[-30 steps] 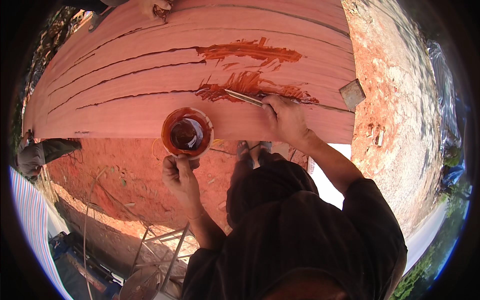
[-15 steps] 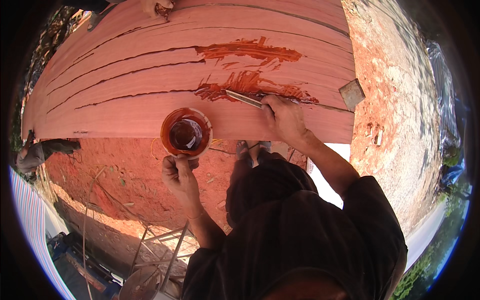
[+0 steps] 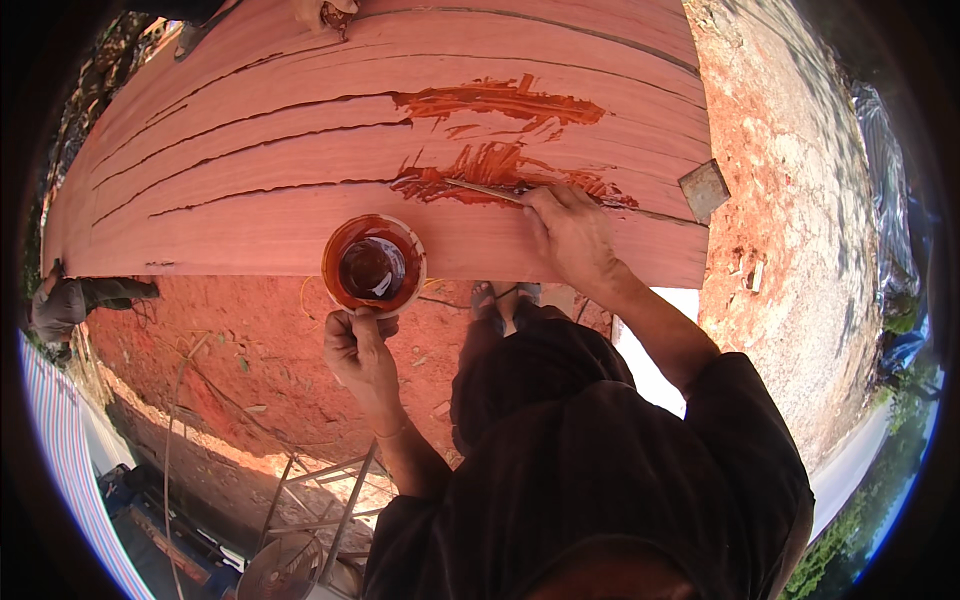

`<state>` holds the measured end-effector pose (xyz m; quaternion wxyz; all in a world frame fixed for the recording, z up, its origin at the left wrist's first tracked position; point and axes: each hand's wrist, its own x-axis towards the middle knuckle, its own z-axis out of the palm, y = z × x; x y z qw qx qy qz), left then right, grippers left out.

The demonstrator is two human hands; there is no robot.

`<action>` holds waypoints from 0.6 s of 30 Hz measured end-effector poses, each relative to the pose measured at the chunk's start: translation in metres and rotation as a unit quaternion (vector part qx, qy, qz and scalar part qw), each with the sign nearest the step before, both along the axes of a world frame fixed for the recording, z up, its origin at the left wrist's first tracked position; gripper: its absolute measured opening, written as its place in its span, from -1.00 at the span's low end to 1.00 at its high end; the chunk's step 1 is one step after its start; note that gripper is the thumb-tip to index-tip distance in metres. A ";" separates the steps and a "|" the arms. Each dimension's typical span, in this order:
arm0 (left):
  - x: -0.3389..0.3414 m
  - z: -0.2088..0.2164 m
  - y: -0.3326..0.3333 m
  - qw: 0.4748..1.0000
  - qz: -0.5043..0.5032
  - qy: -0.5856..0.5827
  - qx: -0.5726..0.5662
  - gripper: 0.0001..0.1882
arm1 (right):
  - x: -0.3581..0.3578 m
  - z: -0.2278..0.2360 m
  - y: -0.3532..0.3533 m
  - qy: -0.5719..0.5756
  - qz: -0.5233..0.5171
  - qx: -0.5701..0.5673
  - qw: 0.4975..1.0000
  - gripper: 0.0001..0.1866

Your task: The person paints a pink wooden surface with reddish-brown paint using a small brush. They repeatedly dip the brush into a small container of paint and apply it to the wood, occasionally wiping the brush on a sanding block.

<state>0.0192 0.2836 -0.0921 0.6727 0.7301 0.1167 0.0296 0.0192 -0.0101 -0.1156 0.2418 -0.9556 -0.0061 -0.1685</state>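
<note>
My left hand (image 3: 362, 352) is closed on the near rim of a round cup (image 3: 335, 283), holding it level by the slab's near edge. Dark red-brown liquid lies in the cup, and its walls are smeared. Over the wooden slab (image 3: 260, 235), my right hand (image 3: 572, 232) grips a thin flat scraper (image 3: 485, 190), seen nearly edge-on. Its tip rests on a wet red-brown smear (image 3: 440, 187) along a long dark crack. A second smear (image 3: 500, 100) lies farther back on the pinkish wood.
A small square block (image 3: 704, 190) sits at the slab's right end. Another person's hand (image 3: 325, 14) works at the far edge, and a crouching person (image 3: 62, 308) is at the left. Behind me on the left are a metal frame (image 3: 325, 500) and a fan (image 3: 283, 570).
The scraper has turned from showing its flat face to nearly edge-on, its tip shifting slightly left. The cup stays almost still.
</note>
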 end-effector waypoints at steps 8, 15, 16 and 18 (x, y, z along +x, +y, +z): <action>0.002 -0.002 0.002 1.000 -0.002 -0.001 -0.004 -0.74 | -0.007 -0.002 -0.003 -0.034 -0.012 -0.043 0.998 -0.86; 0.008 -0.001 0.005 1.000 0.018 -0.003 -0.015 -0.75 | -0.015 -0.008 -0.003 -0.031 -0.020 0.024 0.999 -0.86; 0.010 -0.001 0.005 1.000 0.018 0.001 -0.021 -0.75 | -0.013 -0.009 -0.001 -0.028 -0.022 0.023 0.999 -0.86; 0.012 -0.001 0.006 1.000 0.012 0.000 -0.015 -0.75 | -0.013 -0.009 0.000 -0.027 -0.021 0.008 0.999 -0.87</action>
